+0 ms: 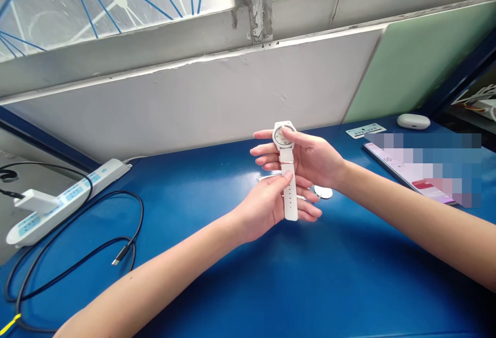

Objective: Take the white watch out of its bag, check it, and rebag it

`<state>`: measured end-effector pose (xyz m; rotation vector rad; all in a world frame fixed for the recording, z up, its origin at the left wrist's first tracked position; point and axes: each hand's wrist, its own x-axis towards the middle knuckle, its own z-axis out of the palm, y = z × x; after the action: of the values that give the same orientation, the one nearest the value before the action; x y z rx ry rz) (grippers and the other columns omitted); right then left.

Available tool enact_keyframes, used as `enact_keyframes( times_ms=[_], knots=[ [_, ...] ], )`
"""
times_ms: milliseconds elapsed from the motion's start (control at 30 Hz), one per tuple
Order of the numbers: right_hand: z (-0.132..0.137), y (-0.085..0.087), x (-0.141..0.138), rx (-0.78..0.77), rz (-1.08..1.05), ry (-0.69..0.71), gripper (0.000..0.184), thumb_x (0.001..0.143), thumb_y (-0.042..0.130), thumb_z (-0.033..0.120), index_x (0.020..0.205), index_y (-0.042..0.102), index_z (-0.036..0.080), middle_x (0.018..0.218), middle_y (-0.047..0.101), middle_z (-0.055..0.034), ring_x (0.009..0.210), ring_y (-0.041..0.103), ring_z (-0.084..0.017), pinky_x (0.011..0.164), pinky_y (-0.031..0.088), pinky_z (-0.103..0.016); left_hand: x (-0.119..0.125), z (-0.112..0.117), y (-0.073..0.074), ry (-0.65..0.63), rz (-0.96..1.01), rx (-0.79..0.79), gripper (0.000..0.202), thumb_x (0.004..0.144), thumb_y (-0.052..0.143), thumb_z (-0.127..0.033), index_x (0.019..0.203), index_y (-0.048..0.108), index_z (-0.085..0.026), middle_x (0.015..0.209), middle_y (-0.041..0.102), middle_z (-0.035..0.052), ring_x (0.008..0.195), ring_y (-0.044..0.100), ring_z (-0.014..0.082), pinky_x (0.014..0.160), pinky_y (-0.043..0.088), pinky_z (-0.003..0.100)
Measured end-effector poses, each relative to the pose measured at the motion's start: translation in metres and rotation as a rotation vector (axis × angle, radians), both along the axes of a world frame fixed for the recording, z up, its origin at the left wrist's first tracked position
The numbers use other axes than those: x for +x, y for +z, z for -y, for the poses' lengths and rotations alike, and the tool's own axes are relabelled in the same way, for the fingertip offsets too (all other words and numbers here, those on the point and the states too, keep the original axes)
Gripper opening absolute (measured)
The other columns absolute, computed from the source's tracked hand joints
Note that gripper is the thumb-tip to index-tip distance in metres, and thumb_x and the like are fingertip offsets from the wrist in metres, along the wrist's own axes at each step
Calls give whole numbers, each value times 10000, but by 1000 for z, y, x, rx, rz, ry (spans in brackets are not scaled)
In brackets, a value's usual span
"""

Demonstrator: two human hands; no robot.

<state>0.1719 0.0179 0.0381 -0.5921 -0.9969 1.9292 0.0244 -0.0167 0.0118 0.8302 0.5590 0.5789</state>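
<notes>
A white wristwatch [287,168] with a round dial is held upright above the blue table [240,276]. My right hand [310,157] grips the watch case at the top, thumb on the dial's edge, fingers behind it. My left hand [267,203] pinches the white strap lower down, thumb on the front, fingers behind. The strap's free end hangs past my left fingers. A small round silver disc [323,191] lies on the table just right of my hands, and a thin pale object shows behind them, mostly hidden.
A white power strip [65,198] with a plugged charger sits at the left, and a black cable [127,247] loops beside it. At the right lie a phone [411,172], a white label card [366,130] and a white earbud case [413,121]. A grey wall stands behind.
</notes>
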Motion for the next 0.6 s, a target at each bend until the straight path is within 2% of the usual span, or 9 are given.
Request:
enact_keyframes(
  times_ms=[167, 400, 600],
  knots=[
    [-2, 1, -1, -49, -1, -25, 353, 1022, 380, 316, 1129, 678, 162, 934, 772, -81, 776, 713, -164, 801, 576, -307, -1, -2, -1, -31, -7, 24, 379, 964, 567, -471, 921, 649, -104, 792, 711, 97, 652, 705, 186, 559, 555, 250],
    [-2, -4, -2, -109, -33, -25, 344, 1018, 395, 314, 1111, 683, 150, 880, 759, -71, 724, 695, -155, 743, 570, -286, 0, 2, -2, -16, 21, -15, 407, 947, 589, -504, 907, 643, -102, 802, 712, 107, 699, 719, 204, 688, 568, 312],
    [-3, -4, -2, -140, -29, -31, 387, 1027, 364, 347, 1109, 683, 144, 897, 759, -90, 752, 692, -172, 782, 562, -318, 3, 4, -7, -20, 2, -26, 449, 942, 577, -548, 916, 634, -103, 779, 696, 104, 700, 714, 206, 664, 560, 300]
  ],
)
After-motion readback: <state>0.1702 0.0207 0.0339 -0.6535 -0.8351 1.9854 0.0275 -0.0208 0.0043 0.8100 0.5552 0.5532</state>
